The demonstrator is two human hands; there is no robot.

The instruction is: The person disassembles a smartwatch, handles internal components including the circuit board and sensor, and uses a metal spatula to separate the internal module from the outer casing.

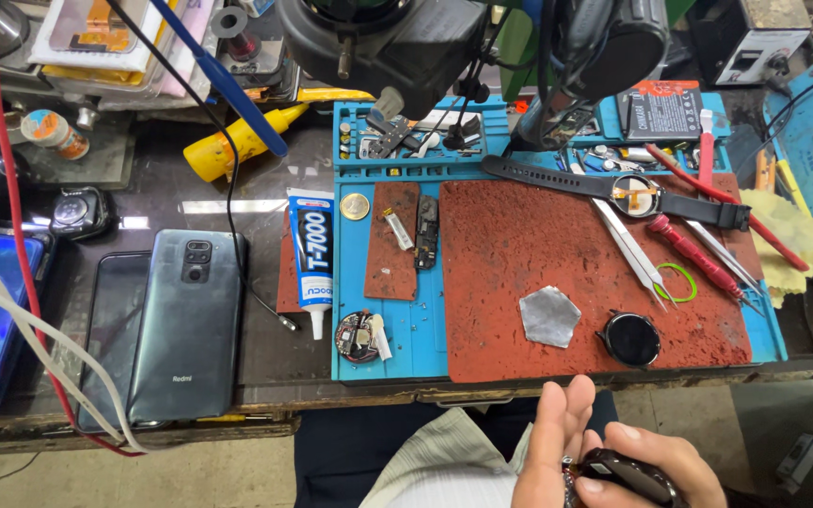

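Both hands are working below the near edge of the surface, over the person's lap. The left hand [549,442] is cupping up with its fingers pressed together and pointing toward the surface, and the right hand [656,461] is pinching a dark, glossy rounded gadget [628,473] between thumb and fingers. The gadget is lying against the left palm, so both hands are touching it; it is sitting off the surface, just short of the near edge, below the red mat [557,245].

On the red mat, near that same near edge, a round black watch face [630,339] is resting just above the hands, with a grey five-sided foil piece [549,316] beside it. Farther back, tweezers [630,249], a green ring [677,282] and a red screwdriver [698,256] are lying toward the right edge, and a watch body with straps [613,191] is stretching across the back of the mat. The red mat is lying on a blue tray mat [355,273], which is carrying a glue tube [312,249], a coin [355,206] and a small round watch module [358,336]. Well apart, toward the left edge of the surface, a grey phone [185,320] is lying face down.
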